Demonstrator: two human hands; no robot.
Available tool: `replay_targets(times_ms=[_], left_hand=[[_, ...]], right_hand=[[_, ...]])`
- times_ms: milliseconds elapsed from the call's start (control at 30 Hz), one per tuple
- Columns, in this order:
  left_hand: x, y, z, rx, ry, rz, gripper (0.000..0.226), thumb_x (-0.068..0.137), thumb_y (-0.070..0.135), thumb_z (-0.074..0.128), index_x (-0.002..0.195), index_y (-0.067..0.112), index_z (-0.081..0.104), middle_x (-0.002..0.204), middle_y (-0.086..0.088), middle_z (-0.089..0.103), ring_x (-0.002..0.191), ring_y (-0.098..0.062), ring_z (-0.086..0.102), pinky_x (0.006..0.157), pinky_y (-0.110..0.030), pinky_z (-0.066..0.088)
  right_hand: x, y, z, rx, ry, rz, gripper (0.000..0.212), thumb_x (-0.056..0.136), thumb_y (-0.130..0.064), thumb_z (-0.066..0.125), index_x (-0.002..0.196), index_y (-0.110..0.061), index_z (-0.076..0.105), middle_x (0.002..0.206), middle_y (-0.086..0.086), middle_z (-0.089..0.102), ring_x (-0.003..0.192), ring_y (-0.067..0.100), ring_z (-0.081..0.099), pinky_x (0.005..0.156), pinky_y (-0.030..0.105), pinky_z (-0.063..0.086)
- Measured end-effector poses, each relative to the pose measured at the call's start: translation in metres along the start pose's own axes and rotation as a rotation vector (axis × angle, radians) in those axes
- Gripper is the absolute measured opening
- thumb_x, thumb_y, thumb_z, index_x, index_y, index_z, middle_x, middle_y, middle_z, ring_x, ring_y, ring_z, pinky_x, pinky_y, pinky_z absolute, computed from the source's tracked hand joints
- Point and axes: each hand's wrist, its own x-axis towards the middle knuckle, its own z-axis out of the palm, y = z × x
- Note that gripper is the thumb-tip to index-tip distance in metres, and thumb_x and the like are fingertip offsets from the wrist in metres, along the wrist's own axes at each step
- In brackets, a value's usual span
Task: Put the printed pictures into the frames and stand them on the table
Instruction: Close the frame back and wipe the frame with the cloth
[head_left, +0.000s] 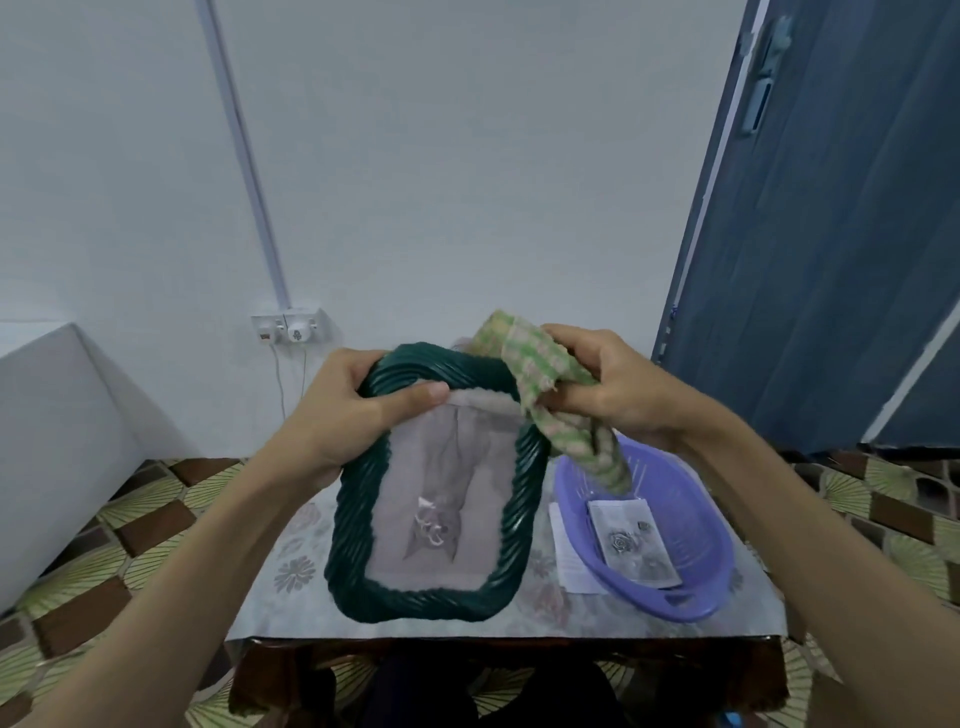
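Note:
A dark green ribbed picture frame (358, 519) is held tilted over the small table (291, 613), its glass reflecting my arms. My left hand (353, 410) grips the frame's top left corner, thumb laid on the glass. My right hand (608, 389) clutches a green and pink checked cloth (540, 364) bunched against the frame's top right corner, its tail hanging down toward the basket. A printed picture (631, 545) of a rose lies in the purple basket (717, 525) at the right. A white sheet (569, 561) pokes out from under the basket.
The table wears a pale flowered covering and stands on a patterned brown and green floor. A wall socket (291, 327) with a cord sits behind it. A grey block is at the left, a blue door (831, 234) at the right.

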Motion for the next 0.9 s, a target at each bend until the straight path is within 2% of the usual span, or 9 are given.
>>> replay_targets(times_ms=[100, 200, 300, 367, 433, 567, 667, 800, 900], left_hand=[[0.0, 0.003, 0.005, 0.054, -0.043, 0.006, 0.046, 0.065, 0.032, 0.084, 0.083, -0.007, 0.067, 0.076, -0.026, 0.063, 0.065, -0.025, 0.057, 0.055, -0.025, 0.045], [0.0, 0.005, 0.012, 0.042, -0.054, -0.016, 0.035, 0.064, 0.026, 0.077, 0.077, -0.005, 0.066, 0.073, -0.019, 0.06, 0.065, -0.025, 0.054, 0.055, -0.026, 0.041], [0.001, 0.008, 0.009, 0.032, -0.051, -0.004, 0.03, 0.064, 0.028, 0.081, 0.076, 0.003, 0.07, 0.078, -0.031, 0.062, 0.069, -0.027, 0.056, 0.066, -0.037, 0.042], [0.002, 0.009, 0.005, 0.045, -0.045, 0.017, 0.039, 0.057, 0.037, 0.08, 0.079, 0.006, 0.071, 0.088, -0.04, 0.059, 0.072, -0.03, 0.056, 0.069, -0.042, 0.041], [0.001, 0.009, 0.002, 0.041, -0.042, 0.024, 0.046, 0.052, 0.044, 0.077, 0.08, 0.007, 0.072, 0.092, -0.04, 0.058, 0.073, -0.031, 0.057, 0.07, -0.044, 0.041], [0.003, 0.009, 0.001, 0.067, -0.068, 0.036, 0.05, 0.061, 0.039, 0.082, 0.084, -0.003, 0.07, 0.084, -0.038, 0.061, 0.069, -0.03, 0.057, 0.066, -0.04, 0.043], [0.005, 0.007, 0.003, 0.068, -0.062, 0.033, 0.038, 0.065, 0.029, 0.08, 0.079, -0.004, 0.068, 0.07, -0.022, 0.062, 0.06, -0.022, 0.057, 0.055, -0.026, 0.044], [0.003, 0.005, 0.003, 0.052, -0.066, 0.023, 0.03, 0.063, 0.024, 0.082, 0.077, 0.0, 0.069, 0.066, -0.008, 0.066, 0.057, -0.016, 0.06, 0.05, -0.021, 0.046], [0.002, 0.005, 0.001, 0.031, -0.079, 0.013, 0.018, 0.063, 0.022, 0.07, 0.073, 0.007, 0.068, 0.057, 0.005, 0.065, 0.051, -0.007, 0.059, 0.047, -0.016, 0.044]], right_hand=[[0.003, 0.002, 0.009, -0.11, 0.196, -0.008, 0.022, 0.084, 0.003, 0.061, 0.074, -0.016, 0.061, 0.068, -0.004, 0.059, 0.063, 0.006, 0.052, 0.064, 0.019, 0.043], [0.01, 0.003, 0.018, -0.063, 0.396, 0.062, 0.036, 0.087, -0.008, 0.062, 0.054, -0.018, 0.05, 0.045, -0.011, 0.047, 0.045, 0.004, 0.042, 0.047, 0.019, 0.035], [0.009, 0.002, 0.009, 0.354, 0.409, 0.236, 0.027, 0.091, -0.015, 0.056, 0.064, -0.013, 0.055, 0.043, -0.01, 0.051, 0.038, 0.004, 0.046, 0.04, 0.017, 0.038], [0.006, 0.003, -0.005, 0.601, 0.436, 0.296, 0.022, 0.093, -0.016, 0.05, 0.074, -0.011, 0.058, 0.049, -0.004, 0.058, 0.042, 0.007, 0.053, 0.047, 0.021, 0.045], [0.002, 0.002, -0.018, 0.644, 0.397, 0.273, 0.021, 0.095, -0.015, 0.046, 0.078, -0.009, 0.059, 0.055, 0.0, 0.06, 0.049, 0.01, 0.056, 0.056, 0.027, 0.048], [-0.01, -0.008, -0.013, 0.193, 0.105, 0.138, 0.022, 0.086, 0.008, 0.052, 0.082, -0.012, 0.06, 0.065, -0.006, 0.065, 0.062, 0.004, 0.06, 0.062, 0.017, 0.05], [-0.007, -0.009, 0.003, -0.204, 0.145, 0.039, 0.017, 0.081, 0.01, 0.057, 0.083, -0.006, 0.064, 0.073, 0.002, 0.063, 0.073, 0.013, 0.059, 0.069, 0.027, 0.048], [0.001, -0.001, 0.017, -0.299, 0.349, -0.01, 0.011, 0.081, 0.004, 0.057, 0.079, -0.003, 0.066, 0.08, 0.019, 0.068, 0.082, 0.039, 0.063, 0.074, 0.047, 0.052], [-0.002, -0.001, 0.013, -0.212, 0.195, 0.009, 0.017, 0.084, 0.005, 0.056, 0.083, -0.011, 0.063, 0.079, 0.006, 0.065, 0.08, 0.022, 0.062, 0.078, 0.036, 0.051]])
